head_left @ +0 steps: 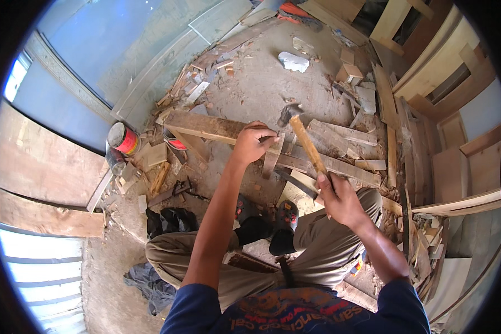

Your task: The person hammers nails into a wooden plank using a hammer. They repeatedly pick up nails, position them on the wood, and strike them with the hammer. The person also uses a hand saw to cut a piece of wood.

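My right hand [339,199] is wrapped round the wooden handle of a hammer [306,142]. The hammer's dark metal head is raised near the fingers of my left hand [254,142]. Those fingers are pinched together over a long wooden beam [209,126], close to a short wood piece [271,160] set against it. Whatever sits between the left fingertips is too small to make out. Below my right hand a dark narrow blade-like tool [296,182] slants over a pale board; whether the hand touches it I cannot tell.
Wood offcuts [342,136] lie right of the beam. Paint cans [122,139] stand at the left, near a black plastic bag [170,221]. A white lump [293,62] rests on the floor farther off. Wooden frames [456,83] lean along the right side. My feet are below the beam.
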`<state>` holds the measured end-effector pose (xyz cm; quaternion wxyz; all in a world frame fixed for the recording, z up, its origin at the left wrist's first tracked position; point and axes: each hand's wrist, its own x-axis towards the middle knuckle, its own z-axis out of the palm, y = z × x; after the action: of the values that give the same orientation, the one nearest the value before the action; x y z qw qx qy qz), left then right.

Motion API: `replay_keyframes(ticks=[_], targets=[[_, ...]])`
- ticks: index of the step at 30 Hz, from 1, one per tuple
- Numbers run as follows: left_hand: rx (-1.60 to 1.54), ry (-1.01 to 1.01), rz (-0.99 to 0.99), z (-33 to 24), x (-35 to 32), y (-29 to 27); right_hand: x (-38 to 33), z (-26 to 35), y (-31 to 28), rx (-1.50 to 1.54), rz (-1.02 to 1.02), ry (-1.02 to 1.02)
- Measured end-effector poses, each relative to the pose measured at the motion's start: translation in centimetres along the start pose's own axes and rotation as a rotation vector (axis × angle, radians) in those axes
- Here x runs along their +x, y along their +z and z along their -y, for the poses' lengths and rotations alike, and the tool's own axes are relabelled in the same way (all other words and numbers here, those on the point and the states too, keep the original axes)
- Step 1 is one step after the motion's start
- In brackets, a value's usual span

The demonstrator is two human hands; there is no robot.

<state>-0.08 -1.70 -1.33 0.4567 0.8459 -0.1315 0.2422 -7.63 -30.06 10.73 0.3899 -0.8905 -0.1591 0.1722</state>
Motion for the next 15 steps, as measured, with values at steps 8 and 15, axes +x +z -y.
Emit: replay_keyframes(ticks=[8, 15], targets=[[-0.001, 0.045, 0.030, 0.4, 0.5, 0.4, 0.8, -0.5, -0.1, -0.067, -0.072, -0.096], [-0.006, 0.023, 0.012, 0.2, 0.4, 0.6, 0.4, 0.5, -0.2, -0.043, -0.028, -0.038]])
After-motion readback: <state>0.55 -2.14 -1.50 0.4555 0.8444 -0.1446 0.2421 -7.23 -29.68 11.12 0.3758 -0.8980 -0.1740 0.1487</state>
